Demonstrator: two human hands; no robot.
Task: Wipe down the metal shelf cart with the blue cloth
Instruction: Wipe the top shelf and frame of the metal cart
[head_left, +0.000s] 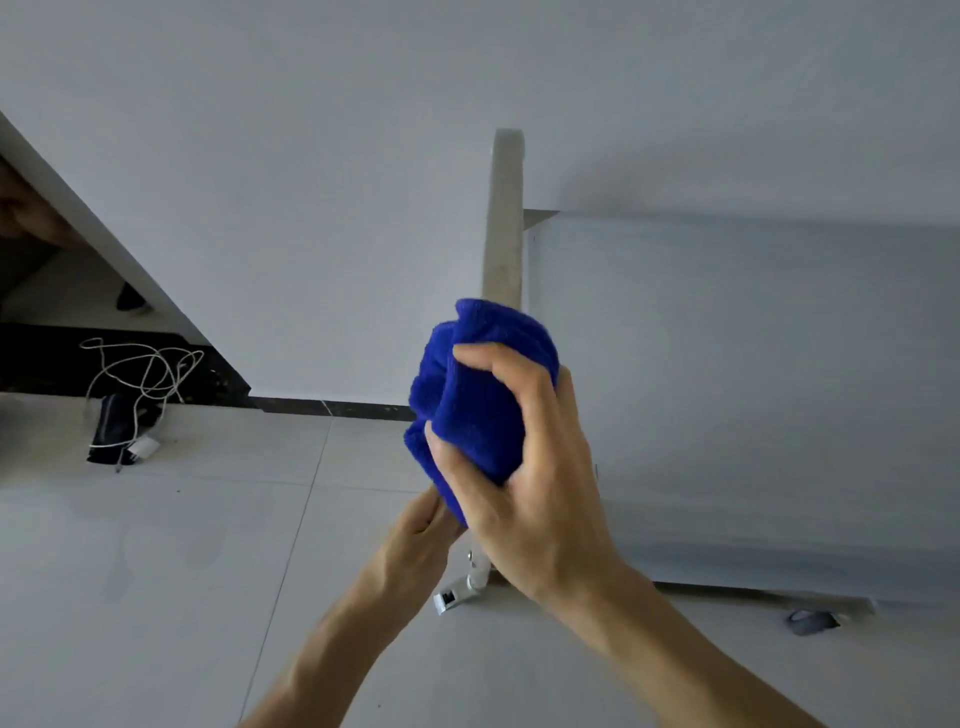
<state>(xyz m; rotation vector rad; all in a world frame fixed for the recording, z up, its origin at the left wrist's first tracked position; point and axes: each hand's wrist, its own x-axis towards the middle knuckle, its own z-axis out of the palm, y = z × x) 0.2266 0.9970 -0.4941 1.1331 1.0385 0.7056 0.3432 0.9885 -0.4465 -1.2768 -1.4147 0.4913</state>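
Observation:
The blue cloth (478, 395) is bunched around the upright corner post (504, 218) of the metal shelf cart (753, 389). My right hand (530, 467) grips the cloth, fingers and thumb curled round it and the post. Just below, my left hand (421, 535) has its fingers curled at the cloth's lower end by the post; what it holds is partly hidden. The cart's flat steel shelf spreads to the right of the post. A white caster (457, 592) shows at the foot of the post.
Pale floor tiles (182, 571) lie to the left and below. A white wall stands behind. A tangle of white cable (140, 379) and a dark pouch (117, 431) lie by the black skirting at left. A second caster (810, 621) sits under the cart's right side.

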